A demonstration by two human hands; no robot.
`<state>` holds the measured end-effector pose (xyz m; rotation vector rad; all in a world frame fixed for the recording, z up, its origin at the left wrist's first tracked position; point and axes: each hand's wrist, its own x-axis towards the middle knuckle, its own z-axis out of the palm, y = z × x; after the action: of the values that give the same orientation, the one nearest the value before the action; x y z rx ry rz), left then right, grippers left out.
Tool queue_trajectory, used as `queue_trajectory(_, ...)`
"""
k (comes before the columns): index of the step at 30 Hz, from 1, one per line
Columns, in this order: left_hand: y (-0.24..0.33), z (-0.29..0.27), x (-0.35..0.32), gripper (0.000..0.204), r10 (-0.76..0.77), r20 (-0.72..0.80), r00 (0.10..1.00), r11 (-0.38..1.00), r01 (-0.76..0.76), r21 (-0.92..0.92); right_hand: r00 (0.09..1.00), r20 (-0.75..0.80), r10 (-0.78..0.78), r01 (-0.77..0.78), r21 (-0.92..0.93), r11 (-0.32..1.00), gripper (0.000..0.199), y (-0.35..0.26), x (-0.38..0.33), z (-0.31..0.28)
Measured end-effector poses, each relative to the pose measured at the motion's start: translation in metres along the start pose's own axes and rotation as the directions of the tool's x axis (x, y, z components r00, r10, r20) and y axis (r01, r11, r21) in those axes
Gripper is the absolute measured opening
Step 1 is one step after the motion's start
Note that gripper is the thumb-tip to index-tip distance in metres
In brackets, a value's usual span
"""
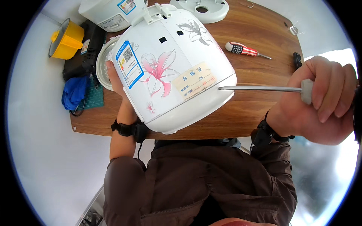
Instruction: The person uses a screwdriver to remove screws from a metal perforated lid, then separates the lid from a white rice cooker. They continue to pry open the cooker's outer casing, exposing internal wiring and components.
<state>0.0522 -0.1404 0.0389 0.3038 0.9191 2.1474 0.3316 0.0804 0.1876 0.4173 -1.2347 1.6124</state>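
A white rice cooker housing (166, 75) with pink and grey flower prints stands tilted in front of me, with a blue-edged label and a cream paper sticker on its side. My left hand (117, 79) holds it by its left side; most of the fingers are hidden behind it. My right hand (324, 98) is closed round the pale handle of a screwdriver (260, 89). Its long metal shaft points left, and its tip is at the seam between the printed wall and the plain white base, beside the sticker.
On the wooden table (264, 34) lies a red-and-white screwdriver (243, 49). Behind are a second rice cooker (109, 17) and a round white cover (205, 9). At left are a metal-like round part (103, 62), a yellow container (69, 41), a blue cloth (74, 92) and a green mat (96, 96).
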Motion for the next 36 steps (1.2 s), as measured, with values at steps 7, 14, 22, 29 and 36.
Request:
queue_trajectory(7,0.004,-0.017,0.003,0.087,0.015,-0.008,1.0,0.993,-0.014,0.121,0.998,0.067,-0.018,0.026,-0.118,0.993,0.026,-0.007,-0.009,0.011)
queue_trajectory(14,0.003,-0.024,0.008,0.082,-0.035,0.16,0.987,0.996,0.047,-0.073,0.999,0.041,-0.019,0.026,-0.17,0.985,0.026,-0.002,-0.001,0.017)
queue_trajectory(22,0.003,-0.013,0.008,0.083,0.063,-0.013,0.998,0.975,-0.059,0.216,0.974,-0.133,0.183,-0.203,-0.152,0.967,0.026,0.037,0.063,0.057)
queue_trajectory(29,0.001,0.025,0.002,0.064,0.131,-0.087,0.988,0.988,-0.123,0.093,0.867,-0.065,0.495,-0.496,-0.211,0.842,0.028,0.094,0.097,0.067)
queue_trajectory(36,0.009,0.023,0.002,0.062,0.189,-0.064,0.98,0.948,-0.165,0.272,0.701,-0.14,0.699,-0.712,-0.07,0.699,0.027,0.124,0.11,0.041)
